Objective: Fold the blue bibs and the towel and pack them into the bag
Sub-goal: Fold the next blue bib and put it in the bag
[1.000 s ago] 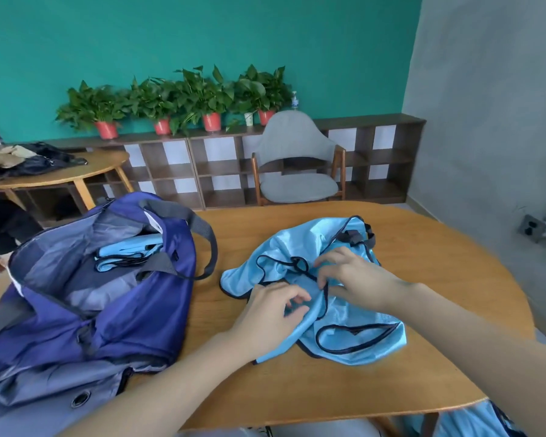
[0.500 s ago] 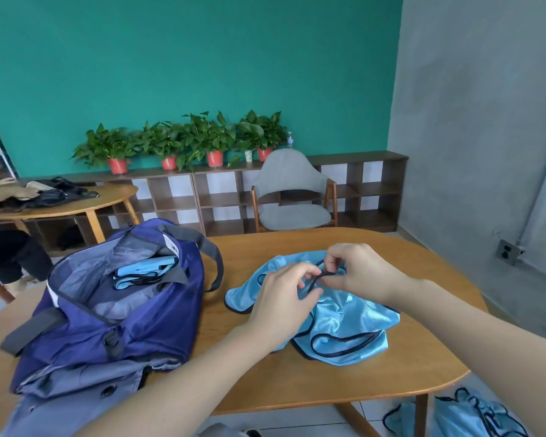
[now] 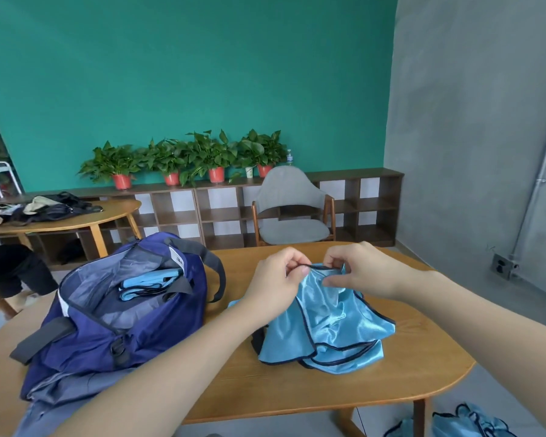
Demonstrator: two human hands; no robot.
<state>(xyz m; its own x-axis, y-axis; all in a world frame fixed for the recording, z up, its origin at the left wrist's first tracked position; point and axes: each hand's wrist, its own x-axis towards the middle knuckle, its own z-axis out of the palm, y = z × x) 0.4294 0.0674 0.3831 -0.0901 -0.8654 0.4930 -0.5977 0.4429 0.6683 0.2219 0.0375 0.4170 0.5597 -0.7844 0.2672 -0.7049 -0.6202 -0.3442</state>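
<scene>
Packed: the bag (image 3: 120, 313) lies unzipped on the left of the surface (image 3: 297, 392); inside its mouth sits folded blue cloth with dark trim (image 3: 148, 283), which I take to be at least one bib already in; how many I cannot tell.

In hand: a bib (image 3: 334, 326) at the middle right of the surface; its top edge is raised off the wood while the lower part pools in loose folds; it is not folded yet, so I judge this the start of its fold, the edge being found and squared.

Left to do: fold this bib and put it in the bag; more blue cloth (image 3: 464, 421) lies on the floor at the near right, by the surface's leg, probably further bibs waiting; no towel that I can make out; the bag is not yet closed.

Overall: some way in, far from finished, by my reading.

Left hand (image 3: 278, 279): reaches in from the near left, forearm crossing the near edge of the surface; its fingers (image 3: 298, 269) are curled, thumb and forefinger pinching the bib's dark-trimmed top edge.

Right hand (image 3: 356, 272): comes in from the near right, just beside the left; fingers (image 3: 331, 263) bent and clamped on the same edge a little further right; the trim runs taut between the two pinches.

Height: both hands hang above the surface, just beyond the heap of cloth.
</scene>
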